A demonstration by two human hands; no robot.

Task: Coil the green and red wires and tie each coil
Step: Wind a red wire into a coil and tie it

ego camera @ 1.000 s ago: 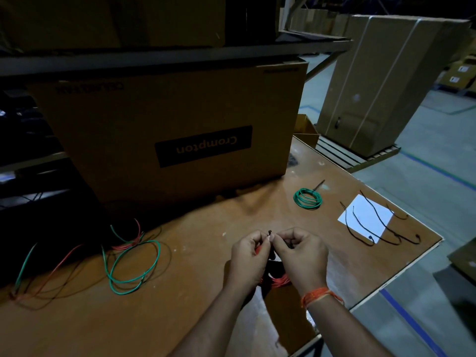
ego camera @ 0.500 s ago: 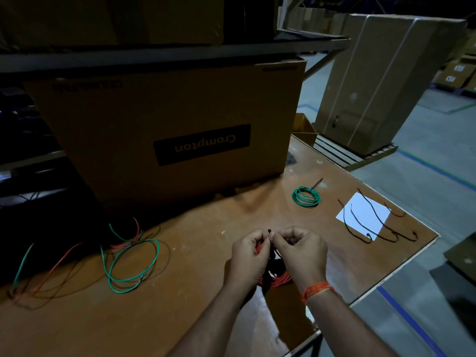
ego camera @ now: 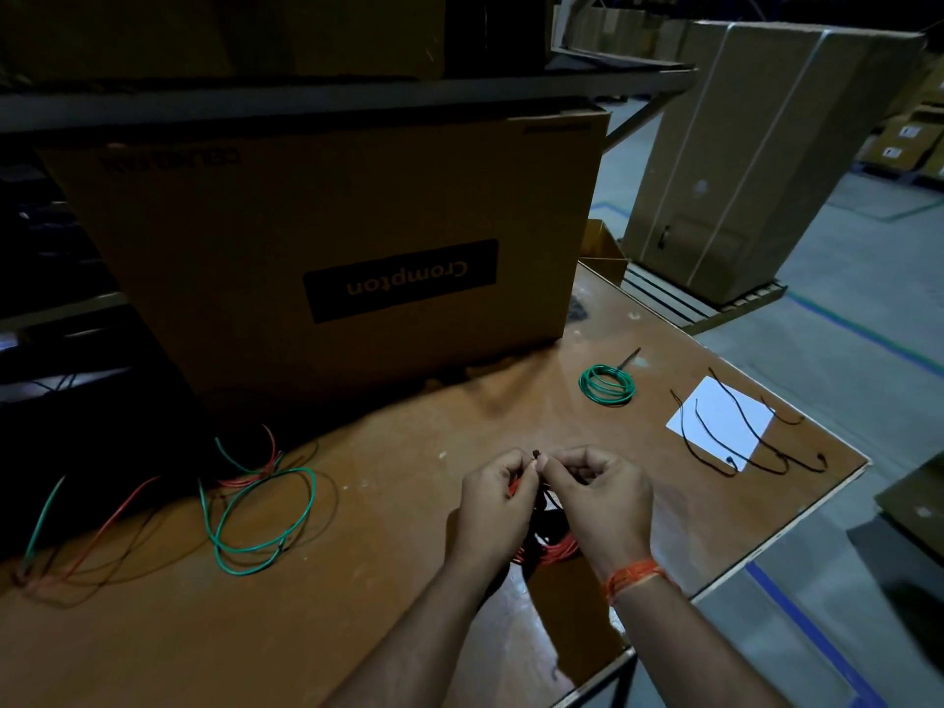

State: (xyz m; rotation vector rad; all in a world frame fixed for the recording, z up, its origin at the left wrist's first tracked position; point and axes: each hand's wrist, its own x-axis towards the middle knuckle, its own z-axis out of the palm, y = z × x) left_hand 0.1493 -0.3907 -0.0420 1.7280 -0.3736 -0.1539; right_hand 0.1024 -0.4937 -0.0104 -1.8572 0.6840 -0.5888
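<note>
My left hand [ego camera: 494, 495] and my right hand [ego camera: 598, 495] meet fingertip to fingertip above the table's near edge. Together they pinch a thin black tie [ego camera: 536, 454] wrapped on a red wire coil [ego camera: 549, 550], which hangs below my hands and is mostly hidden by them. A tied green coil [ego camera: 607, 384] lies farther right on the wooden table [ego camera: 388, 503]. Loose green wire [ego camera: 260, 513] loops at the left, tangled with loose red wire [ego camera: 255, 467].
A big Crompton carton [ego camera: 347, 247] stands at the back of the table under a shelf. White paper [ego camera: 720, 420] with several black ties [ego camera: 756, 442] lies near the right corner. More red and green wire [ego camera: 76, 534] trails at the far left. Floor and cartons lie beyond the right edge.
Both hands have stayed together on the tie with only slight finger movement. The view has shifted a little.
</note>
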